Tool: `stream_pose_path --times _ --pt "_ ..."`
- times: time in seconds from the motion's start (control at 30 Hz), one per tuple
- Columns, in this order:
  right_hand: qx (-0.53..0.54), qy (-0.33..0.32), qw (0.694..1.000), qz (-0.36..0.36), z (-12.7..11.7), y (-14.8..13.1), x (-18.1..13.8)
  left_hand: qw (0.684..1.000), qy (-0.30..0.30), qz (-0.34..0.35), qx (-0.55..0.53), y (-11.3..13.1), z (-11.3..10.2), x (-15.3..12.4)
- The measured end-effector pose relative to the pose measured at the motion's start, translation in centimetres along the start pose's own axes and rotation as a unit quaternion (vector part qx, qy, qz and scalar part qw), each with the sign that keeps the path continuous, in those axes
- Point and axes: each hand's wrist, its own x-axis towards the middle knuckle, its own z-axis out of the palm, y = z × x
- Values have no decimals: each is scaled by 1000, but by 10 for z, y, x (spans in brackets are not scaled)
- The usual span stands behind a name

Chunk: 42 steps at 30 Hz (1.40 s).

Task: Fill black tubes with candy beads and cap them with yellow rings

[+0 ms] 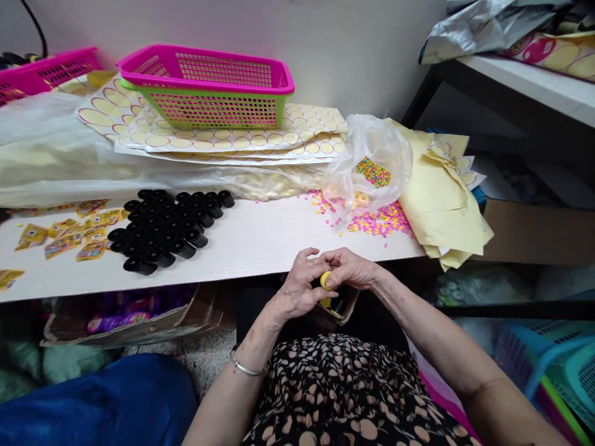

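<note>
1. Head view, hands: the left hand point(300, 290) and the right hand point(352, 270) meet just below the front edge of the white table point(260, 244), over the person's lap. Both sets of fingers are curled in and closed on a small yellow cap point(326, 279), which is pinched between the fingertips of the two hands. Only part of it shows. A metal bangle point(245, 369) sits on the left wrist.
2. Head view, under the hands: an open brown box point(344, 308) lies just beneath them. Its contents are too hidden to tell.
3. Head view, table, left half: a tight cluster of black tubes point(162, 230) lies on its side. Further towards the left edge, small yellow packets point(69, 237) are scattered. Their print is too small to read.
4. Head view, table, back edge: a pink basket point(207, 69) nests in a green basket point(204, 110), standing on stacked sticker sheets point(242, 139) of blank round yellow labels.
5. Head view, table, right half: a clear plastic bag point(372, 162) holds coloured beads, and loose pink and yellow beads point(374, 220) are spilled just beside it. Yellow backing papers point(441, 201) overhang the right corner.
6. No brand or writing can be read anywhere.
</note>
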Motion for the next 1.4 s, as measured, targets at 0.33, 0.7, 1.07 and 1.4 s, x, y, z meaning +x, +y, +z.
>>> stream_pose_path --times 0.33,0.7,1.07,1.4 --pt "-13 96 989 -110 19 28 -14 998 -22 51 -19 -4 5 -5" --pt "97 69 992 -49 19 30 -21 992 -63 107 25 -10 5 0" --pt "217 145 956 -132 33 64 -39 983 -119 139 -16 0 19 2" --pt "170 89 969 -154 -2 69 -61 984 -154 80 -31 22 49 16"
